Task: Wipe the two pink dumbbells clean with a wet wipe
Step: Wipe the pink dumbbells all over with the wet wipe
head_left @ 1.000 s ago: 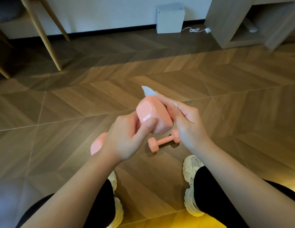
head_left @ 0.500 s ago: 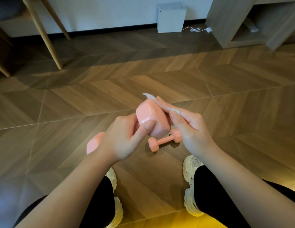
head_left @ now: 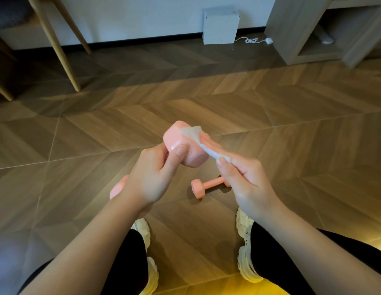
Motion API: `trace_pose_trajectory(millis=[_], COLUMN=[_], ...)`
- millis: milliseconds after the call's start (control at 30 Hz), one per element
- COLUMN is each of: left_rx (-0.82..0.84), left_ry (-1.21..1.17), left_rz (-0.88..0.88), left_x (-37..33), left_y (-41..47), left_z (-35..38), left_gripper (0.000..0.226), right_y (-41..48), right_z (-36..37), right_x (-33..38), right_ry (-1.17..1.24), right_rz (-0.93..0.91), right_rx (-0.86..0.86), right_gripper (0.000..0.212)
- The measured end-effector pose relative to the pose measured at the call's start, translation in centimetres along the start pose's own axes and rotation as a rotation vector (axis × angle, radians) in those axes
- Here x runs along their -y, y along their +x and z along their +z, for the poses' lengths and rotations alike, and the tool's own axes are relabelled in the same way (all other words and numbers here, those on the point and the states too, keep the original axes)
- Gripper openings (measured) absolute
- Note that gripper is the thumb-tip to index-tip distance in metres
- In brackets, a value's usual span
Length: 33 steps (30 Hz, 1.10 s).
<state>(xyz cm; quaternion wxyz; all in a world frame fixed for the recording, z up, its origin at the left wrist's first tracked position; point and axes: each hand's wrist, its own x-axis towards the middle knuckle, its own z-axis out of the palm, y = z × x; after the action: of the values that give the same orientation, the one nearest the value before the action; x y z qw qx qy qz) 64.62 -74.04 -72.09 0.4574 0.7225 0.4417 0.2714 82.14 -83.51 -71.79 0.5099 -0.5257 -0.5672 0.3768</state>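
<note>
My left hand (head_left: 152, 177) grips the handle of a pink dumbbell (head_left: 181, 143), held up in front of me with its far head tilted away; the near head shows behind my wrist. My right hand (head_left: 242, 179) pinches a white wet wipe (head_left: 203, 143) and presses it against the right side and top of that far head. The second pink dumbbell (head_left: 203, 186) lies on the wooden floor below my hands, its right end hidden by my right hand.
Wooden chair legs (head_left: 55, 43) stand at the back left. A white box (head_left: 220, 25) with a cable sits against the wall. A grey shelf unit (head_left: 313, 30) is at the back right. My shoes (head_left: 246, 248) are on the floor below.
The wipe has slid from behind the far head onto its top and right side. The held dumbbell has turned slightly in my left hand.
</note>
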Motion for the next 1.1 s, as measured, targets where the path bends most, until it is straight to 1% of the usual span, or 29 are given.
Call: trace_pose_trajectory(millis=[33, 100, 167, 267, 367, 433, 500, 600, 767, 900, 1000, 1100], left_rx=[-0.001, 0.015, 0.02, 0.026, 0.024, 0.021, 0.017, 0.01, 0.023, 0.038, 0.0, 0.039], left_ry=[0.011, 0.059, 0.059, 0.011, 0.013, 0.015, -0.024, -0.065, -0.117, -0.098, -0.147, -0.153], left_rz=[-0.005, 0.023, 0.05, 0.037, 0.034, 0.043, 0.037, 0.012, -0.035, -0.008, -0.04, -0.052], left_x=[0.0, -0.1, -0.2, -0.3, -0.3, -0.2, -0.1, 0.0, 0.1, -0.2, -0.1, 0.1], left_y=[0.1, 0.2, 0.2, 0.2, 0.4, 0.4, 0.3, 0.5, 0.3, 0.2, 0.6, 0.3], left_z=[0.0, 0.2, 0.4, 0.5, 0.7, 0.7, 0.7, 0.7, 0.5, 0.9, 0.5, 0.7], left_gripper=[0.076, 0.074, 0.074, 0.078, 0.08, 0.078, 0.074, 0.069, 0.065, 0.065, 0.063, 0.061], right_y=[0.1, 0.8, 1.2, 0.9, 0.9, 1.2, 1.3, 1.3, 0.5, 1.3, 0.5, 0.6], right_z=[0.0, 0.0, -0.1, -0.2, -0.2, 0.0, 0.2, 0.2, 0.5, 0.0, 0.3, 0.8], right_x=[0.0, 0.0, 0.0, -0.6, -0.6, -0.5, -0.4, -0.4, 0.0, -0.5, -0.4, 0.0], right_ry=[-0.021, -0.012, 0.004, -0.104, -0.03, 0.022, -0.001, -0.012, -0.11, -0.099, -0.1, -0.103], right_rz=[-0.012, 0.02, 0.05, -0.022, -0.03, -0.003, 0.025, 0.066, -0.054, 0.031, -0.009, -0.051], right_rx=[-0.004, -0.03, -0.059, -0.113, -0.155, -0.129, -0.069, -0.004, -0.024, -0.025, -0.033, -0.036], right_gripper=[0.035, 0.034, 0.036, 0.034, 0.032, 0.037, 0.041, 0.038, 0.038, 0.038, 0.039, 0.038])
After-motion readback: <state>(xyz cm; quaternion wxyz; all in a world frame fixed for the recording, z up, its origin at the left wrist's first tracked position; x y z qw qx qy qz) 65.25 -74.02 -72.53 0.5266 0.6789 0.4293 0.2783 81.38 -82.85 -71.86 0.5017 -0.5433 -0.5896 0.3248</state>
